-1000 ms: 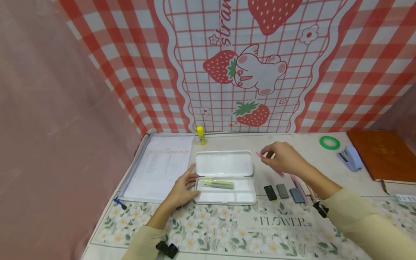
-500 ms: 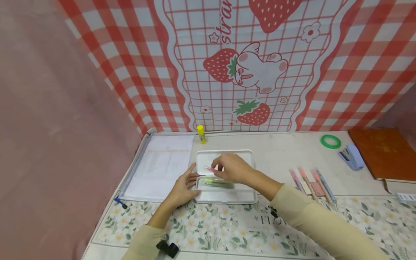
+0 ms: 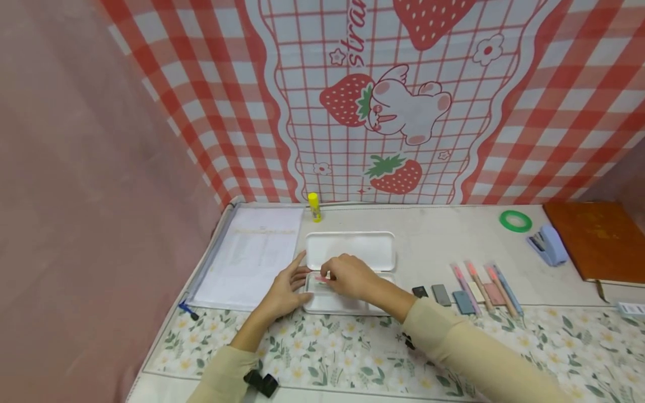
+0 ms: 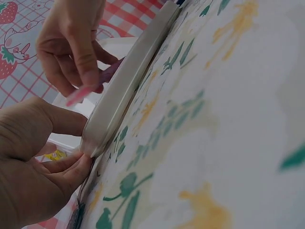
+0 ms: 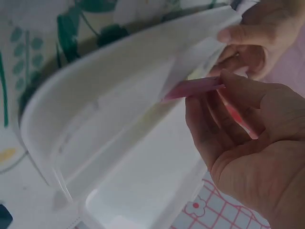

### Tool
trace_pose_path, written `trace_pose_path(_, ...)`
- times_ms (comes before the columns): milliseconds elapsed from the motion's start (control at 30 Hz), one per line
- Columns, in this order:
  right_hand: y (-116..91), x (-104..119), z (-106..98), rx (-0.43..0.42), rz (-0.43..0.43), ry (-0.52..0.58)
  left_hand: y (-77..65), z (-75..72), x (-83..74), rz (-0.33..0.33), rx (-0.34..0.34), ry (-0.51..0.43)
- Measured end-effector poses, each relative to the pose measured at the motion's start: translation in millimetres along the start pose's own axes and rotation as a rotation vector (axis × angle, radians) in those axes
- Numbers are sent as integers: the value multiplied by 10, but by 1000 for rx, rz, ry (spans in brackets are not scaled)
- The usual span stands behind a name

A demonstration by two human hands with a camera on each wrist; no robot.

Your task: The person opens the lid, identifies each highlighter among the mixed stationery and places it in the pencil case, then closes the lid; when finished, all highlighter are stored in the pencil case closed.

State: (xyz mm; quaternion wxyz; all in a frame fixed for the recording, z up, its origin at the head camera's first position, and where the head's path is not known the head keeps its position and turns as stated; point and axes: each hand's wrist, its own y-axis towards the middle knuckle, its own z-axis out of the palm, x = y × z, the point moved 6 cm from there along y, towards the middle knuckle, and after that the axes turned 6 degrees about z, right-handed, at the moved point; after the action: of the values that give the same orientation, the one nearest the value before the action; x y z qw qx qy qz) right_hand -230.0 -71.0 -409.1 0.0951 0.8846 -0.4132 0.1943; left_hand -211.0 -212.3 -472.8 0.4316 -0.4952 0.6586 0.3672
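Probably a pen (image 5: pixel 198 87) is being stowed, pinched by the right hand (image 3: pixel 351 275), the case (image 3: pixel 350 251) gripped by the left hand (image 3: pixel 282 291); release seems needed.

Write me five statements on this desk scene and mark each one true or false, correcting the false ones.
1. The right hand holds a pink pen. True.
2. The white pencil case is closed. False: its lid lies open.
3. The yellow glue stick stands upright on the table. True.
4. The left hand holds the stapler. False: it holds one end of the pencil case; the stapler is beside the brown notebook.
5. The roll of tape is red. False: it is green.
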Motion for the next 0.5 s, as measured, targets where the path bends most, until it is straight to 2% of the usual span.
trace_pose_path(300,33,20,177,-36,6,-219,-10,-5,-78,-9,-2,-34)
trace_pose_path(400,49,18,200,-37,6,-238,2,-4,-18,-3,-5,-24)
trace_pose_path(500,63,3,211,-24,14,-207,1,-10,-10,0,0,-9)
